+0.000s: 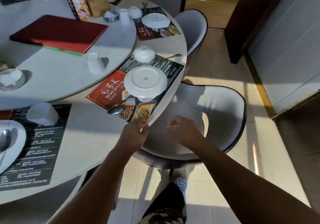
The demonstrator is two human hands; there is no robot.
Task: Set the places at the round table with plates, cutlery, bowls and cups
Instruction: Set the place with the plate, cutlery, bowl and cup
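Note:
A paper placemat [110, 92] lies on the round table's [97, 137] near edge. On it sit an upside-down white plate [145, 81], an upside-down bowl [144, 54], a spoon [121, 108] in front and a second piece of cutlery [166, 58] behind. An inverted white cup [94, 62] stands on the raised turntable [60, 67]. My left hand [136, 128] pinches the placemat's near corner at the table edge. My right hand [180, 128] hovers over the chair seat with fingers curled, holding nothing.
Another set place [155, 22] lies further round the table, and a third with plate, spoon and bowl [42, 113] at the left. A red folder [58, 33], tissue box and canister sit on the turntable. Two grey chairs [225, 112] stand by the table; tiled floor to the right.

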